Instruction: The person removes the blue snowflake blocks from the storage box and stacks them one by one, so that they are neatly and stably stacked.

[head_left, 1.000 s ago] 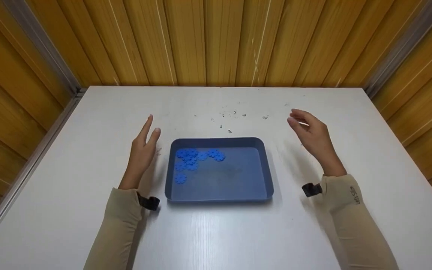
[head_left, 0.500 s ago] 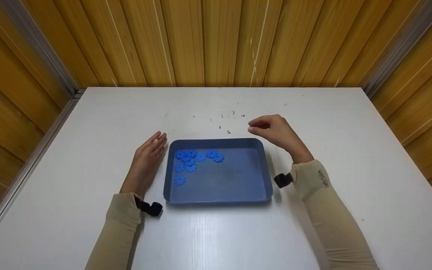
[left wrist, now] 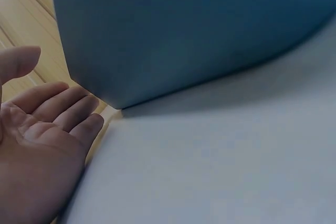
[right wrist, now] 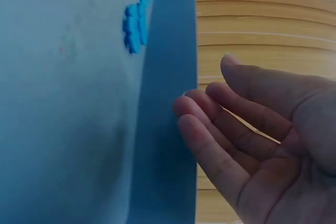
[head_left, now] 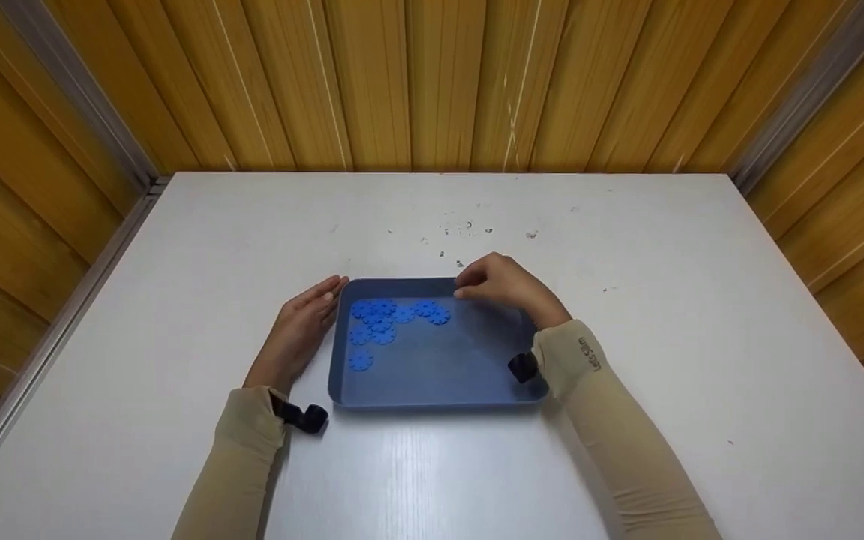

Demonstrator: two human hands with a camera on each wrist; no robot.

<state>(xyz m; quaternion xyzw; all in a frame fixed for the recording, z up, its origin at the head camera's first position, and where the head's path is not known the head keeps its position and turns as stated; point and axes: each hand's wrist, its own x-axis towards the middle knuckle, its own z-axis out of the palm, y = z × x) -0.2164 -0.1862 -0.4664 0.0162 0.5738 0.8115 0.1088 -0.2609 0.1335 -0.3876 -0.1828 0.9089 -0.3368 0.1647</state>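
Note:
A shallow blue-grey tray (head_left: 447, 405) sits on the white table. Several blue flower-shaped discs (head_left: 382, 322) lie in its far left part, some overlapping. My left hand (head_left: 298, 330) is beside the tray's left wall, its fingertips right at the far left corner. In the left wrist view its fingers (left wrist: 73, 106) are relaxed, the palm facing the tray (left wrist: 173, 35). My right hand (head_left: 503, 281) hovers over the tray's far rim, right of the discs. The right wrist view shows its fingers (right wrist: 210, 150) loosely bent and the thumb apart, with nothing between them.
The white table (head_left: 214, 247) extends around the tray on all sides. Small dark marks (head_left: 458, 229) dot its surface behind the tray. Wood-patterned walls (head_left: 439, 90) stand at the back and both sides. Black wrist cameras (head_left: 523, 367) sit under both wrists.
My right hand has swept left from beyond the tray's right side to over its far rim. My left hand has turned and moved in against the tray's far left corner. The discs have not moved.

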